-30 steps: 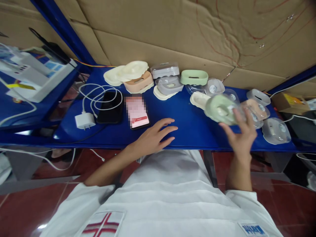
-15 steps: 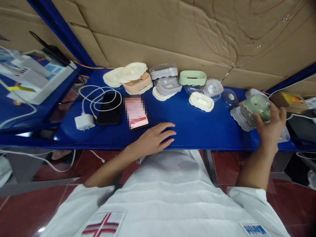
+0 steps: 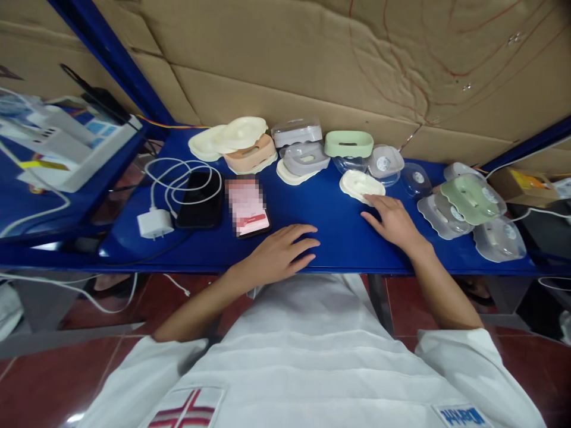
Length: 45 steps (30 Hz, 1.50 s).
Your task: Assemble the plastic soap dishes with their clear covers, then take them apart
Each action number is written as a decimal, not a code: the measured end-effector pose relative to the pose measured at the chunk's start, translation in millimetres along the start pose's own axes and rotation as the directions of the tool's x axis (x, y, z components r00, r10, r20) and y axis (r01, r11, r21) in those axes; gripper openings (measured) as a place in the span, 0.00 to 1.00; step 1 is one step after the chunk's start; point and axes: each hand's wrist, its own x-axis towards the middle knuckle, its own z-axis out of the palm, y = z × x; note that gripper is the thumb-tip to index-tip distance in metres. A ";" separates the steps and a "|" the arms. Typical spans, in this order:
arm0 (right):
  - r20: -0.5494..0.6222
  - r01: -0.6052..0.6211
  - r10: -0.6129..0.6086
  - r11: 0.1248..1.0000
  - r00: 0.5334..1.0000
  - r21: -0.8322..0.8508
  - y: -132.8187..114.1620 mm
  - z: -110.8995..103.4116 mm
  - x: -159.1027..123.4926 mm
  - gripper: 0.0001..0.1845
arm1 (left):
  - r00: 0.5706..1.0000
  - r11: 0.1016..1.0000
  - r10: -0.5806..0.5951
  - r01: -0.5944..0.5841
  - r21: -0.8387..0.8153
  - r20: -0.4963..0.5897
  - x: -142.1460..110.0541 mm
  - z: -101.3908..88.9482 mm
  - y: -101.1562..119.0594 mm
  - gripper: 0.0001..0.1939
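Observation:
My left hand rests on the blue table near its front edge, fingers spread and holding nothing. My right hand reaches over the table with its thumb apart from the fingers. Its fingertips are at the near edge of a small cream soap dish with a wavy rim; whether they touch it I cannot tell. To the right are stacked a green soap dish with a clear lid, a grey one and another lidded one. Behind the cream dish stand a light green soap box and clear lids.
A lit phone lies left of centre, beside a dark phone under a white cable and charger. Along the back are cream trays, an orange soap box and grey ones. A cardboard wall rises behind.
My right hand has left the green soap dish at the right and moved left to the small cream dish. The green dish stays on the stack. My left hand has hardly moved.

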 end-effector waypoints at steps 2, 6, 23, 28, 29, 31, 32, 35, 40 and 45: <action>0.031 0.061 -0.065 0.993 0.997 0.101 -11.2 -2.4 -2.2 0.23 | 1.000 1.000 -0.004 0.004 0.014 0.006 0.8 -0.2 0.5 0.13; 0.052 0.218 -0.245 0.927 0.968 0.307 -33.5 -17.7 1.0 0.18 | 0.998 0.999 -0.053 0.053 0.012 0.020 2.8 0.2 0.8 0.19; -0.246 -0.319 0.403 0.892 0.881 0.320 82.9 11.6 58.8 0.30 | 0.993 0.997 -0.077 0.079 -0.017 0.093 2.8 1.6 -1.2 0.16; -0.167 -0.218 0.262 0.946 0.951 0.241 101.6 6.9 54.5 0.26 | 0.994 0.999 -0.045 0.043 0.023 0.098 3.4 1.3 -1.0 0.15; -0.133 -0.203 0.234 0.957 0.963 0.209 103.9 5.2 52.3 0.25 | 0.994 0.999 -0.042 0.039 0.029 0.099 3.3 1.5 -1.2 0.15; -0.065 -0.182 0.196 0.968 0.978 0.175 104.2 2.5 47.9 0.24 | 0.994 0.999 -0.045 0.042 0.032 0.100 3.1 2.0 -1.5 0.15; -0.042 -0.179 0.188 0.971 0.981 0.158 102.6 1.6 46.3 0.24 | 0.994 0.999 -0.048 0.045 0.028 0.098 3.0 2.3 -1.7 0.15; -0.026 -0.184 0.186 0.980 0.982 0.077 95.8 -0.4 45.3 0.27 | 0.995 0.999 -0.040 0.038 0.022 0.093 2.6 2.9 -2.0 0.15; -0.237 -0.276 0.281 0.960 0.930 0.054 89.9 -11.6 49.4 0.25 | 0.998 0.999 -0.019 0.016 0.047 0.064 1.6 3.4 -2.0 0.11; -0.437 -0.096 0.185 0.971 0.880 0.217 48.2 -30.7 35.0 0.23 | 0.997 0.997 -0.074 0.074 0.031 -0.025 -0.7 4.3 -2.4 0.06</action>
